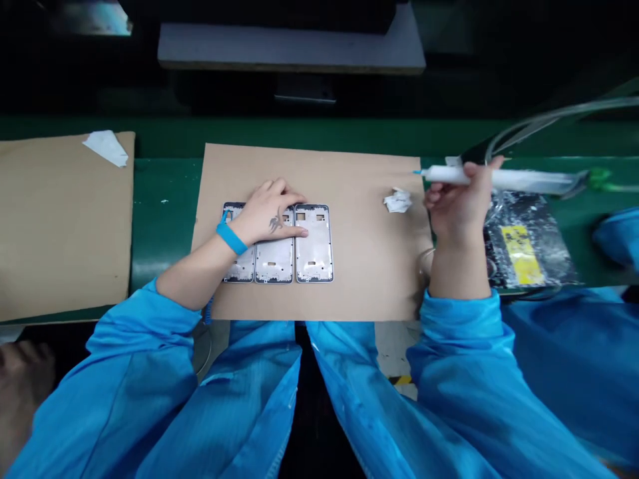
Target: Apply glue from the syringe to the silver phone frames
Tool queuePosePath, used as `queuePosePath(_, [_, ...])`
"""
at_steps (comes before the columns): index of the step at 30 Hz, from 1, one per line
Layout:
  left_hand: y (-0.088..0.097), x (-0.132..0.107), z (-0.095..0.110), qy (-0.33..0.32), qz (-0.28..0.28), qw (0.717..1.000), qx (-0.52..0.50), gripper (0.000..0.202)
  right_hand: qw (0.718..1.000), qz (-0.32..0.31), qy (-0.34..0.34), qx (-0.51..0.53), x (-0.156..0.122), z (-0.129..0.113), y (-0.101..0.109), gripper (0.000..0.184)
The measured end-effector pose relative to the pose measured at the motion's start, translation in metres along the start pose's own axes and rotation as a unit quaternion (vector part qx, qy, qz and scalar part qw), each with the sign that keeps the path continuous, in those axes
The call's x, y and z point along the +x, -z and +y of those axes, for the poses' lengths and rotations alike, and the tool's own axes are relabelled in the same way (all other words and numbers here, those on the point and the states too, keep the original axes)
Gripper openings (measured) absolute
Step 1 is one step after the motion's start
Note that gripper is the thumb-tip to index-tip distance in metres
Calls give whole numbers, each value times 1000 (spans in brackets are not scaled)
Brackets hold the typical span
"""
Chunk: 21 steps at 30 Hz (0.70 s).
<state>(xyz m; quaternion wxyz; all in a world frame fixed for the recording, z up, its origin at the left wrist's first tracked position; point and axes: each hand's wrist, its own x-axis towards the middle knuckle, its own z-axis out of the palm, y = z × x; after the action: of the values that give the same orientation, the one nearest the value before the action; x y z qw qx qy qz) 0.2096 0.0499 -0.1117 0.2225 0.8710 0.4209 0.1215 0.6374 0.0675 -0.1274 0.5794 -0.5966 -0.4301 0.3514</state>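
Left hand (267,213) open, palm down, resting across three phone mid-frames (313,243), over the first two, not gripping. Blue wristband (231,238) on that wrist, coiled blue cord (208,309) just below it. Frames lie side by side in a row, silver inner faces up, on a brown cardboard sheet (349,279) on a green workbench (164,199). Right hand (459,206) clenched round a white dispensing syringe (504,178), nozzle pointing left, held near the sheet's right edge, well apart from the frames. Clear hose (564,113) runs off up right near the syringe's back end. Crumpled white tissue (398,201) on the sheet, between frames and right hand. Plastic bag with yellow label (522,249) on the bench at right. Second cardboard sheet (60,226) at left, white paper scrap (106,148) on it. Both arms in blue smock sleeves (140,359).
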Motion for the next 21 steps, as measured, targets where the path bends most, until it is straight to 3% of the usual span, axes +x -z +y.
queuePosePath(2, [5,2,-2,8,-9,1000,-11,103,987,141,-16,72,-23,-10,22,104])
queuePosePath(4, [11,4,-6,21,-24,998,-45,110,971,213,10,106,-48,-24,40,103])
queuePosePath(6, [14,5,-8,40,-36,995,-88,116,972,197,33,121,-72,-40,46,75])
queuePosePath(8, [14,6,-9,46,-33,995,-85,118,982,140,33,124,-90,-52,38,52])
queuePosePath(9, [13,6,-8,40,-28,997,-62,116,987,106,37,118,-96,-56,30,55])
queuePosePath(11, [8,5,-5,18,-19,1000,-6,106,991,50,77,99,-98,-61,12,83])
queuePosePath(13, [4,4,-3,0,-14,1000,21,94,991,9,113,76,-85,-64,-1,109])
queuePosePath(14, [2,4,-2,-6,-13,1000,22,89,992,1,109,65,-73,-65,-3,110])
queuePosePath(16, [-1,4,-2,-13,-8,1000,14,87,997,14,54,44,-48,-69,5,91])
queuePosePath(18, [-2,4,-2,-14,-2,1000,5,87,999,44,-6,18,-36,-77,27,68])
queuePosePath(21, [2,4,-3,-4,-4,1000,-7,91,993,107,-39,-18,-65,-96,70,57])
